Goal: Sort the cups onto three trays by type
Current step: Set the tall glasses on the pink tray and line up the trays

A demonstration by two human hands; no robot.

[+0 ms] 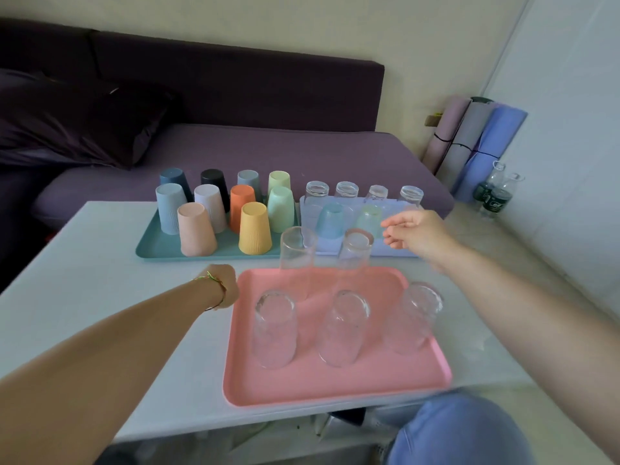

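Both hands reach out over the white table [84, 263]: the left hand [224, 285] rests at the far left corner of the pink tray [302, 387], curled so that I cannot tell whether its fingers grip the rim or simply lie against it, while the right hand [414, 234] hovers loose and empty, fingers slightly spread, above the near right part of the lavender tray [396, 251]. On the pink tray, nearest of the three, stand five clear tall glasses upside down: three in the near row [345, 327] and two in the far row [297, 253], just beyond the left hand. Farther on the left, the teal tray [151, 250] carries ten inverted plastic cups [255, 228] in peach, yellow, orange, mint, pale blue, white, dark blue, black, grey and pale green, packed close together. To its right, touching or nearly touching, the lavender tray holds short glasses, two tinted ones [332, 221] in the near row and four clear ones [347, 189] along the far edge. Beyond the table lies a purple sofa [268, 149], and at the far right rolled mats [476, 142] lean against the wall with two bottles [493, 193] standing beside them.
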